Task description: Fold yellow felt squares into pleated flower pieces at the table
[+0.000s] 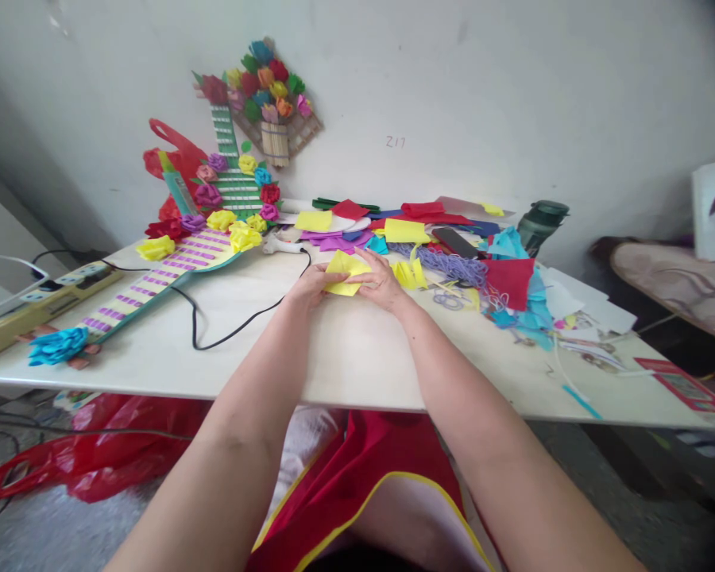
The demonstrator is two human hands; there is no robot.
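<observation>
A square of yellow crepe paper (344, 266) is held between my two hands over the white table. My left hand (314, 284) pinches its left edge, with the thumb lying on top. On the other side my right hand (382, 281) grips the right edge, its thumb and fingers closed on the sheet. Just right of my right hand lie crumpled yellow paper strips (411, 272). Behind my hands sits a teal paper scrap (377, 245), close to purple paper (337, 240).
Left, a guitar-shaped craft (172, 266) with paper flowers lies near a black cable (238, 338) and a white glue gun (283, 245). Purple yarn (446, 266), a phone (456, 242), red paper (511, 284) and a dark bottle (542, 226) occupy the right. The table's front edge (363, 403) is near me.
</observation>
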